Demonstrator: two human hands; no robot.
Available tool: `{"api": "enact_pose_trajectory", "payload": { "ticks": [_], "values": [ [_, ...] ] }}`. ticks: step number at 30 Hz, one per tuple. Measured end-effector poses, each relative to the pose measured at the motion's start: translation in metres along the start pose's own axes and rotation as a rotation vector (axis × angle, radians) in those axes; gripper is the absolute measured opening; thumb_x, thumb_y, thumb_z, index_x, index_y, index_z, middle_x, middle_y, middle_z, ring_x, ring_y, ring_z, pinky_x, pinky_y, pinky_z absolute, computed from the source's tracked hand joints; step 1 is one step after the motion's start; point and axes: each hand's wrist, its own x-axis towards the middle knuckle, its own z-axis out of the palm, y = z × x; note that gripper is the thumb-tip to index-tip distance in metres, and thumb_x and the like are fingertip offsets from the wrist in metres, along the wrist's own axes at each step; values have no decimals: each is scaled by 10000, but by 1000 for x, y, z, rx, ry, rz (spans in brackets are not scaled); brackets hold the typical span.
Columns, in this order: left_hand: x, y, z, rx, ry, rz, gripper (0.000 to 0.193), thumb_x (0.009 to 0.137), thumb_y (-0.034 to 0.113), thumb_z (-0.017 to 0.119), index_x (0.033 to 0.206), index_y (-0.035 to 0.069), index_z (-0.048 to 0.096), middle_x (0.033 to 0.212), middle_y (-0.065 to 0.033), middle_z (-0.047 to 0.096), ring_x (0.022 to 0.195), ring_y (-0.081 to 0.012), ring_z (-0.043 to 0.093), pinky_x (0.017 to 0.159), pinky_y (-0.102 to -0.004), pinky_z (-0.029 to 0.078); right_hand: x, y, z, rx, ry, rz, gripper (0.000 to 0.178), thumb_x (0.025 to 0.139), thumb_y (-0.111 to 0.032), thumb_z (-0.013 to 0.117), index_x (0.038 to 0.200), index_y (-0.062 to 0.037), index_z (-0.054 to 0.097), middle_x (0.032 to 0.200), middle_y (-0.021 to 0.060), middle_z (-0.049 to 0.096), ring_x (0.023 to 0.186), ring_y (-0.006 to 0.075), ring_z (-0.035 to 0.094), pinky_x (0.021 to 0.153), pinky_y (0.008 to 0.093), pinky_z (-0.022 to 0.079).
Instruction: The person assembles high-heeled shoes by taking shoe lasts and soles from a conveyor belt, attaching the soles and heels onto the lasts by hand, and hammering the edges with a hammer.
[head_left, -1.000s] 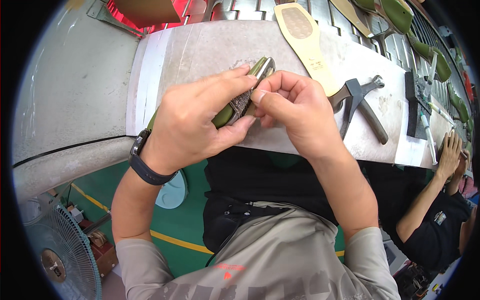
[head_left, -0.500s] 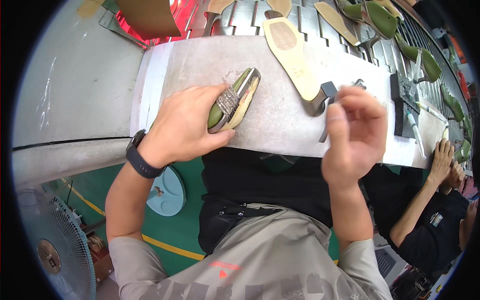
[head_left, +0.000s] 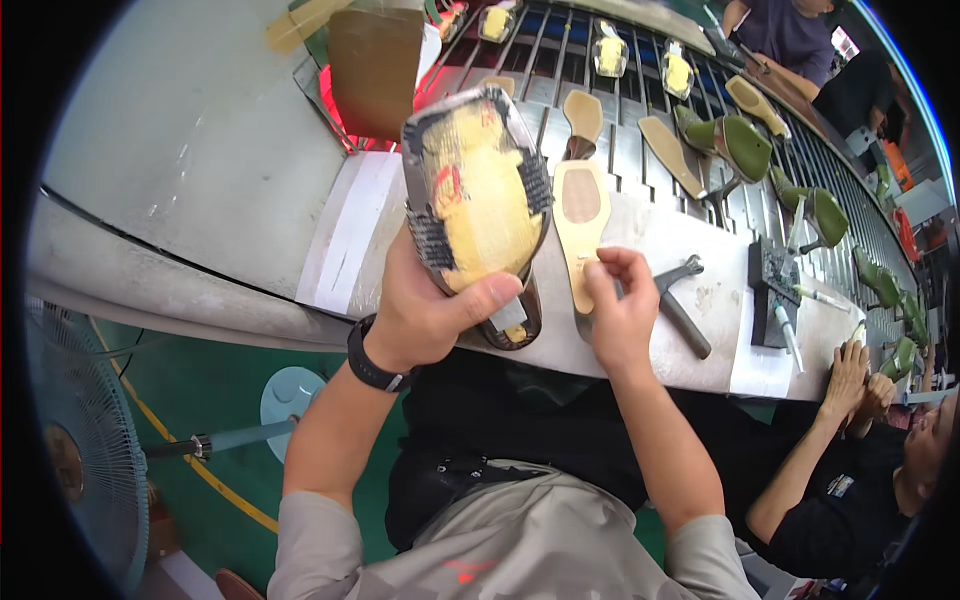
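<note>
My left hand [head_left: 425,300] grips a shoe upper on its last [head_left: 480,200], raised off the bench with its underside facing me. That underside is rough and yellow, with dark mesh patches along both edges. Below the thumb, the brown heel end [head_left: 517,325] of the same shoe shows. My right hand [head_left: 625,315] is closed at the narrow heel end of a beige sole [head_left: 582,205], the thumb over its edge; the palm hides part of the heel. Just right of that hand a hammer [head_left: 685,320] lies on the bench.
Metal slats [head_left: 630,130] run behind the white bench [head_left: 720,290], carrying soles and green shoes [head_left: 740,145]. A black holder [head_left: 770,295] with pens stands at right. A co-worker's hands [head_left: 850,380] work at far right. Lower left is a fan [head_left: 90,430].
My left hand has lifted the shoe upper and turned its yellow underside toward me. My right hand has moved left and down to the sole's heel end. The view has shifted, showing more of the slats.
</note>
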Motion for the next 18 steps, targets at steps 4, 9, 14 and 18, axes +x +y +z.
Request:
{"api": "enact_pose_trajectory", "payload": {
  "ticks": [4, 9, 14, 18],
  "values": [
    [19, 24, -12, -591, -25, -4, 756, 965, 260, 706, 1555, -65, 361, 1529, -252, 520, 1405, -313, 549, 1169, -441, 450, -22, 9, -19, -626, -83, -439, 223, 969, -124, 710, 1105, 42, 648, 1470, 269, 555, 1262, 279, 583, 1066, 405, 445],
    [28, 47, -18, -501, -56, -48, 485, 1083, 191, 570, 1468, -88, 478, 1387, -296, 627, 1297, -372, 638, 1109, -473, 529, -69, -5, -60, 322, -181, 83, 184, 1081, -170, 596, 1071, 8, 646, 1610, 291, 429, 1343, 278, 548, 1095, 382, 438],
    [26, 54, -15, -504, 37, -70, 508, 1105, 281, 538, 1449, -89, 486, 1373, -317, 628, 1284, -392, 648, 1087, -489, 553, -152, -34, -83, 860, -265, 621, 548, 1084, -405, 552, 1407, 37, 541, 1507, 275, 542, 1154, 305, 695, 959, 437, 575],
    [34, 56, 4, -578, 37, -59, 487, 1116, 277, 518, 1455, -71, 489, 1379, -301, 632, 1286, -382, 648, 1076, -476, 564, -134, -17, -78, 658, -378, 819, 367, 989, -32, 666, 1333, 66, 584, 1181, 187, 734, 1015, 196, 740, 877, 323, 600]
  ]
}}
